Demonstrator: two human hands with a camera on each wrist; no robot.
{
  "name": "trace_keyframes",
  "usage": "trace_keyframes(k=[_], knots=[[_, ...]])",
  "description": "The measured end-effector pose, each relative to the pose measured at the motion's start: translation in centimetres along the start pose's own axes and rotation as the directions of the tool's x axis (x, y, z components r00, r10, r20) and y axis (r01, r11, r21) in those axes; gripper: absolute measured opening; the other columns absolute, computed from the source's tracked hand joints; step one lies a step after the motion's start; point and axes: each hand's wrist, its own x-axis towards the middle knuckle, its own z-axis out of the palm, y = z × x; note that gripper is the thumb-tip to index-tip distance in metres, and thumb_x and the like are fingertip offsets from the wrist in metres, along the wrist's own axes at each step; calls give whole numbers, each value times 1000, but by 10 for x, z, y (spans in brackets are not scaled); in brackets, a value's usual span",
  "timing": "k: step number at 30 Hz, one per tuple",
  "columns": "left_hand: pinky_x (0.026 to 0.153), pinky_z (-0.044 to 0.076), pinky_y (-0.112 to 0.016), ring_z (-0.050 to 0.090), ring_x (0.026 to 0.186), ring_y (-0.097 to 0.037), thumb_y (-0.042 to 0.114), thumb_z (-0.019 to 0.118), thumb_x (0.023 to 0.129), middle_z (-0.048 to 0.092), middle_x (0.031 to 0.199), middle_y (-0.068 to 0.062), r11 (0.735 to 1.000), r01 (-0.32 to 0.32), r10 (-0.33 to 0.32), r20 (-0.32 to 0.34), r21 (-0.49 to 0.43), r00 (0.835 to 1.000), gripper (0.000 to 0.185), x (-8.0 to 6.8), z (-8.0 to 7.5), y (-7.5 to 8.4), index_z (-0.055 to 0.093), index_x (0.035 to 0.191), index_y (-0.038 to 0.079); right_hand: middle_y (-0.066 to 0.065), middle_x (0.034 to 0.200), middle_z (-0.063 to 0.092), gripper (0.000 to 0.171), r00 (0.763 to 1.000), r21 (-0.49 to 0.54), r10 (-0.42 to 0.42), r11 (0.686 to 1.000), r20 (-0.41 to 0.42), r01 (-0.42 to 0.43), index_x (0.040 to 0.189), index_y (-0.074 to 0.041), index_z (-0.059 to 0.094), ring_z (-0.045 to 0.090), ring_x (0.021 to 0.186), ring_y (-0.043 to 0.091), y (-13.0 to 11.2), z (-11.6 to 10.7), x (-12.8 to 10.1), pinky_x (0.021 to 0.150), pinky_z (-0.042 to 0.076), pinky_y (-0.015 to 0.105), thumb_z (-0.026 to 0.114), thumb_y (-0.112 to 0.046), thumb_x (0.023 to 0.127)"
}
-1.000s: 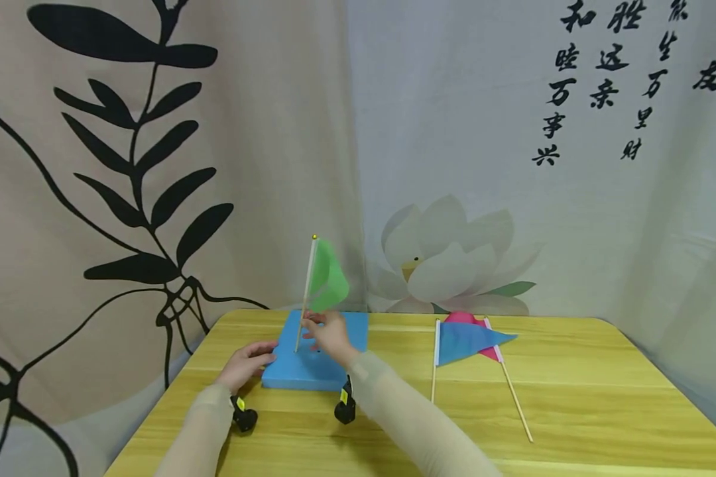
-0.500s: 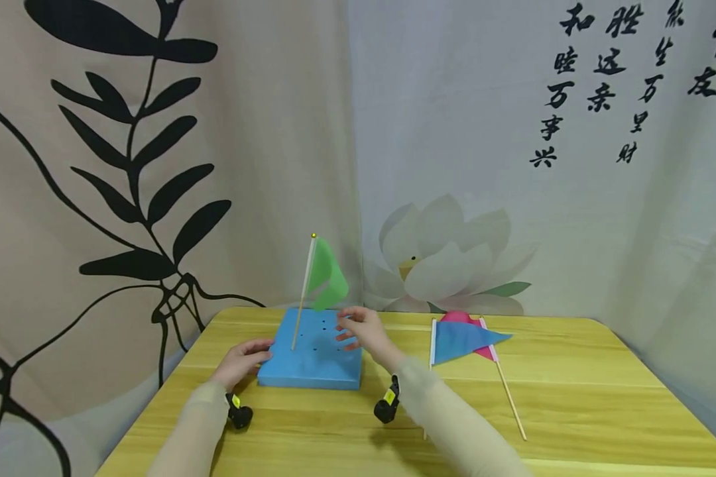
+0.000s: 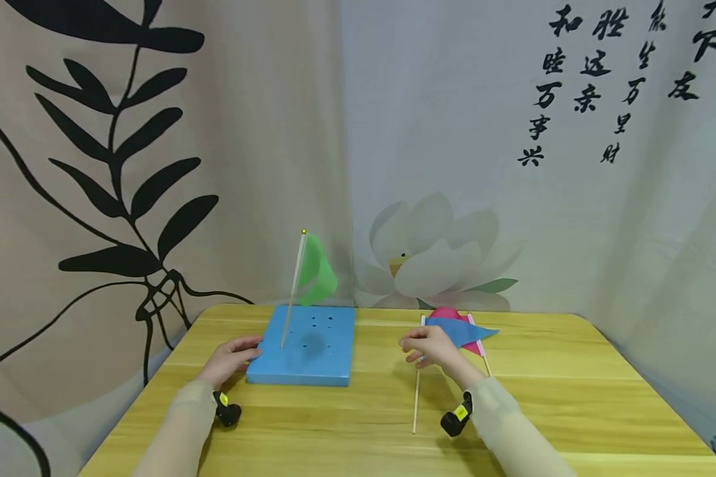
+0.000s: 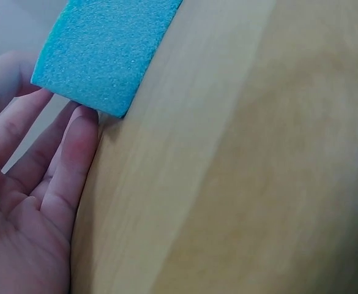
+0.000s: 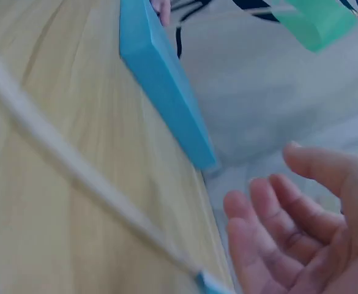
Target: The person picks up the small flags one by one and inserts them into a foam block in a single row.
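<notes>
Blue flag (image 3: 462, 330) lies on the wooden table (image 3: 382, 411), right of the blue board (image 3: 334, 361), its cloth overlapping the pink flag (image 3: 473, 346). The right hand (image 3: 432, 344) covers part of its cloth and stick in the head view; its fingers are loosely bent, with a gap between thumb and fingertips, and whether it touches the flag cannot be told. From the right wrist, the pale stick is blurred and the blue cloth cut off at the lower edge. The right forearm hides the lower stick of the pink flag. The left hand (image 3: 233, 358) rests at the board's left edge, fingers extended, some fingertips hidden behind the board in the left wrist view. The green flag (image 3: 316, 275) stands on the board, tilted slightly; how its stick's foot sits there is too small to make out.
</notes>
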Motion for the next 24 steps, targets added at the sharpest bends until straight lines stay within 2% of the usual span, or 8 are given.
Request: trace_keyframes(k=[6,10,17,24], knots=[[88,50,-41,55,116,-31,26,62,97,48,140,-22,1000,-7,7,9,19,1000,53,2,0,2,49,140,0,9,77,68,25,992,-53,119,991,-47,-122,93,2,70,64,61,18,22,-17,-19,57,56,34,72,-22,88],[89,50,-42,54,118,-33,27,62,96,47,141,-22,1000,-11,10,17,24,1000,53,3,0,0,49,141,1,7,71,66,26,989,-98,144,984,-31,-146,87,1,71,60,56,15,36,-19,-26,52,54,31,73,-25,87],[89,50,-41,54,117,-32,29,63,96,47,141,-23,1000,-18,18,-3,25,1000,55,2,-4,1,48,141,0,1,56,57,34,995,-255,83,962,-55,-94,66,-4,65,49,44,12,38,-9,-29,39,45,26,78,-32,81],[86,50,-38,56,115,-30,28,64,95,49,139,-22,1000,6,-5,-15,18,1000,54,-1,1,-1,50,139,-1,-5,42,42,48,999,-364,40,930,-32,-49,49,-12,49,35,33,8,39,-2,-38,33,39,24,81,-36,77]])
